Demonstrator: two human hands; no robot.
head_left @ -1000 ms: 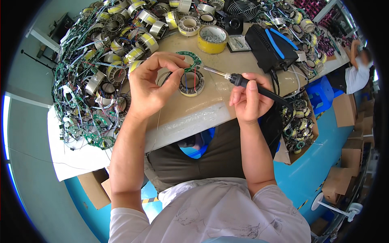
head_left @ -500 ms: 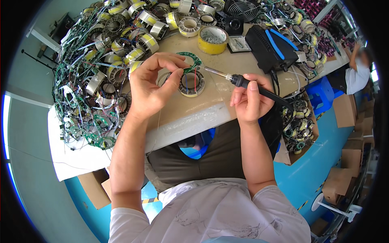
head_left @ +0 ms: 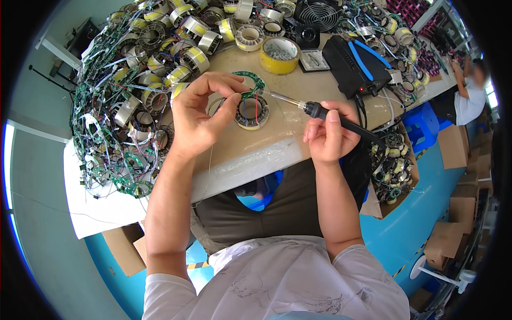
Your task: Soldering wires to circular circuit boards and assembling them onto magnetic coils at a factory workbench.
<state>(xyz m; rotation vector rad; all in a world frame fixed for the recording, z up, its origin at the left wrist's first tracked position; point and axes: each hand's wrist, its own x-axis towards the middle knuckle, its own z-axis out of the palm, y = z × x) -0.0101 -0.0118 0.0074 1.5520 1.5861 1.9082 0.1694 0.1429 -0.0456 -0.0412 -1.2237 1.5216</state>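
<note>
My left hand (head_left: 205, 112) pinches a green ring-shaped circuit board (head_left: 255, 81) between thumb and fingers. A thin wire hangs down below this hand; whether the fingers hold it too, I cannot tell. Red and blue wires run from the board to a round motor coil (head_left: 250, 118), which lies on the table just beneath it. In my right hand (head_left: 333, 133) is a soldering iron (head_left: 316, 110) with a black handle, fingers closed round it. Its metal tip points left, close to the board's right edge; contact is too fine to make out.
Heaped coils and green boards (head_left: 133, 106) cover the table's left side. Behind my hands stand a yellow tape roll (head_left: 280, 64), a black soldering station (head_left: 349, 69) with blue-handled cutters (head_left: 362, 61), and a small fan (head_left: 319, 16). A carton of coils (head_left: 394, 165) sits at right; another person works beyond.
The soldering iron's tip has shifted very slightly down and right. Both hands and the circuit board stay nearly where they were.
</note>
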